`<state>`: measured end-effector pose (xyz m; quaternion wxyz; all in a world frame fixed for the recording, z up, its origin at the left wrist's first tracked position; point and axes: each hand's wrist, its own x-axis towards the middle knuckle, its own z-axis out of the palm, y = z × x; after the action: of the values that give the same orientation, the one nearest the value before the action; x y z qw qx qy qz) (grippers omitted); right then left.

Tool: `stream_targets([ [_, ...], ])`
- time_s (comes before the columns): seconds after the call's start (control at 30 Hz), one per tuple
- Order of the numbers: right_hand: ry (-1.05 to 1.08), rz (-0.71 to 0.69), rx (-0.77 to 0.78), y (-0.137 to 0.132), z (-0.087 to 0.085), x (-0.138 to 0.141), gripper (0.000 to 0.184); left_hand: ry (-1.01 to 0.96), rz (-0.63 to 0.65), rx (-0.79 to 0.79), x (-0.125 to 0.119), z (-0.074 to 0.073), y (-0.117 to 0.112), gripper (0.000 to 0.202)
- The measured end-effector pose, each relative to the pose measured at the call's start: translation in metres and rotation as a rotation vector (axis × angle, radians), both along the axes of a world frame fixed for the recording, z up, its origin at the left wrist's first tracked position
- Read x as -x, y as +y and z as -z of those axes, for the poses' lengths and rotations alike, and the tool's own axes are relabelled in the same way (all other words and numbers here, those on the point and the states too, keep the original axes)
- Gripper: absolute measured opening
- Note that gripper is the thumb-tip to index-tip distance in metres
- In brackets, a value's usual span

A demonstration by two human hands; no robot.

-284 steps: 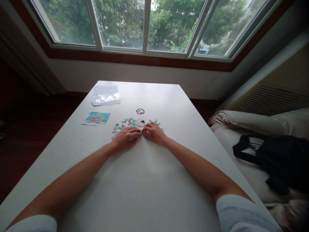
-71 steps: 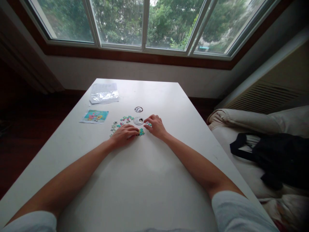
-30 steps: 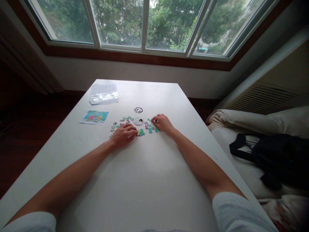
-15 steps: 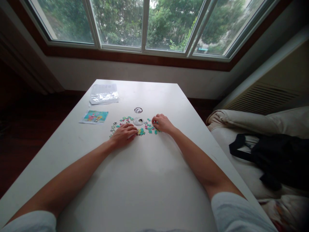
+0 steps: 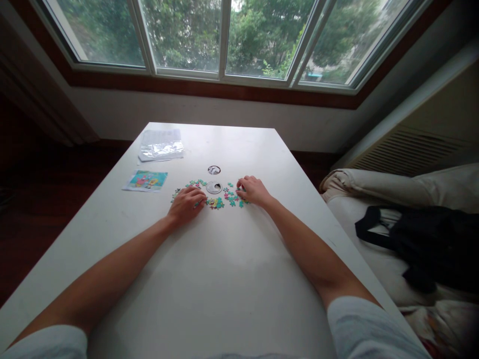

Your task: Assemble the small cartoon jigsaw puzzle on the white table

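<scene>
While the left hand (image 5: pixel 187 204) and right hand (image 5: pixel 253 190) curl low over the table (image 5: pixel 209 279) (whether either grips anything is unclear), handle the jigsaw pieces (image 5: pixel 232 199) beside the right by fingertip, leaving the yellow-teal cluster (image 5: pixel 216 203) between the hands undisturbed.

Daylight enters through window (image 5: pixel 223 42); glare whitens far table (image 5: pixel 239 142); floor (image 5: pixel 56 199) dark; view stretches at edges; puzzle pieces (image 5: pixel 216 203) look soft.
</scene>
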<state>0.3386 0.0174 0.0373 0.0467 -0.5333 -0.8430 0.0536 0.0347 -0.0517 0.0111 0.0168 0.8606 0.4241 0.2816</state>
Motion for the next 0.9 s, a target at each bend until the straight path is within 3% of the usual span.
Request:
stream_targets([
  [0.27,0.017,0.008,0.013,0.0002,-0.0005,0.0007,0.021,0.025,-0.007,0.016,-0.0012,-0.001,-0.0012,0.021],
  [0.53,0.043,-0.028,-0.014,-0.0015,0.0014,0.0004,0.027,0.029,-0.122,0.029,0.0002,-0.004,-0.0031,0.021],
  [0.9,0.233,-0.037,0.02,0.0042,0.009,-0.0011,0.019,0.029,-0.112,0.051,0.0015,-0.0042,-0.0037,0.023],
])
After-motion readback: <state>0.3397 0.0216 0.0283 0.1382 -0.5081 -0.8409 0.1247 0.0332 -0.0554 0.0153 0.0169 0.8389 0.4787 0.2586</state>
